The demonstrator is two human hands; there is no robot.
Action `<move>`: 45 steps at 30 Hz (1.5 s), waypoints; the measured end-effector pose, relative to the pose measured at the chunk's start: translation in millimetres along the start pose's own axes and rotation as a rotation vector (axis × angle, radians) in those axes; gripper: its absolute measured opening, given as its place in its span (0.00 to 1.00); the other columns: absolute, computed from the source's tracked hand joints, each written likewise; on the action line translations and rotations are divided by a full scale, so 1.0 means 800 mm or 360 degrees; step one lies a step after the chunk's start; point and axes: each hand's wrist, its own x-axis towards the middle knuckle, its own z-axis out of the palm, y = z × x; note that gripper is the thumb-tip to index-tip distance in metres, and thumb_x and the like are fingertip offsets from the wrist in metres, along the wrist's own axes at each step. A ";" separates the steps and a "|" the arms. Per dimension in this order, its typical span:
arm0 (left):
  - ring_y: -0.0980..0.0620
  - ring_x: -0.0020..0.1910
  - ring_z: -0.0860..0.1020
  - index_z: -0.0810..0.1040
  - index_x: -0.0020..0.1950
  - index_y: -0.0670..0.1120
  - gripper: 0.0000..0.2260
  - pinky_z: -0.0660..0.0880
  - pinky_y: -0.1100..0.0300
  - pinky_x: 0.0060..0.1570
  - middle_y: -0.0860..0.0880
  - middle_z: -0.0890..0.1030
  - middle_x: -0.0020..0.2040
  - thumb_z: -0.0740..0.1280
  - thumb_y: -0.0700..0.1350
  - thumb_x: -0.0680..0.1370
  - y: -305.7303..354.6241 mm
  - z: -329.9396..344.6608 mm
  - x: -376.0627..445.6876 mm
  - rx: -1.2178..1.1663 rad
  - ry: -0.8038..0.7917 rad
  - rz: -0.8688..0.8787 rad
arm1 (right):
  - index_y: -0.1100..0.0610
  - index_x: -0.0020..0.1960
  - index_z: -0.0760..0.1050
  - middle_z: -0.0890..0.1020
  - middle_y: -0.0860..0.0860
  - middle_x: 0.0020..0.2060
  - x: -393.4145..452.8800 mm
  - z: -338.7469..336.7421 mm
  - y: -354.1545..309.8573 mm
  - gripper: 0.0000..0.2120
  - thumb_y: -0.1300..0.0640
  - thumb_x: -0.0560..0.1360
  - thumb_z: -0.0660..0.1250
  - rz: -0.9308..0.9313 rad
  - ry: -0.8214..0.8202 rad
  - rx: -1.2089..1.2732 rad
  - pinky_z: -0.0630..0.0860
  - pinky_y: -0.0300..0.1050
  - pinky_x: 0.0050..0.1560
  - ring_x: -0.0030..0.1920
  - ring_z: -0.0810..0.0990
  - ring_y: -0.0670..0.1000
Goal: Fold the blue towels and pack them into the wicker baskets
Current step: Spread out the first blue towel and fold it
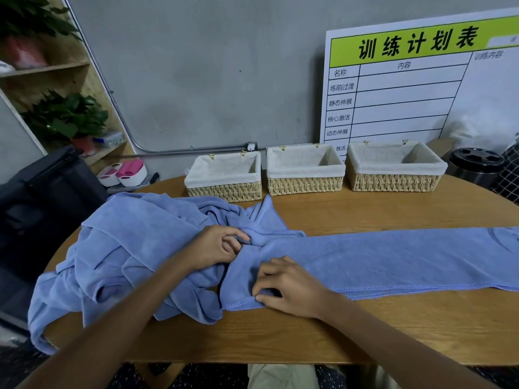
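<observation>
A long blue towel [393,256] lies folded into a strip across the wooden table [365,332], running off to the right. My left hand [216,247] pinches the strip's far left corner. My right hand [289,284] pinches its near left corner at the hem. A heap of crumpled blue towels [126,254] lies to the left and hangs over the table's edge. Three wicker baskets with cream liners stand in a row at the back: left basket [224,189], middle basket [306,183], right basket [393,181]. All three hold nothing.
A white schedule board [407,88] leans on the wall behind the baskets. A black metal bin [474,167] stands at the right. A dark bag [42,197] sits left of the table, below shelves with potted plants [64,116].
</observation>
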 end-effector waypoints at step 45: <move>0.58 0.53 0.81 0.81 0.61 0.50 0.19 0.77 0.64 0.54 0.57 0.82 0.57 0.78 0.41 0.71 -0.021 -0.007 0.005 0.0531 -0.0123 0.0250 | 0.47 0.50 0.81 0.77 0.44 0.47 -0.002 0.002 -0.001 0.08 0.46 0.77 0.65 -0.0005 -0.0021 -0.0050 0.67 0.47 0.58 0.50 0.73 0.46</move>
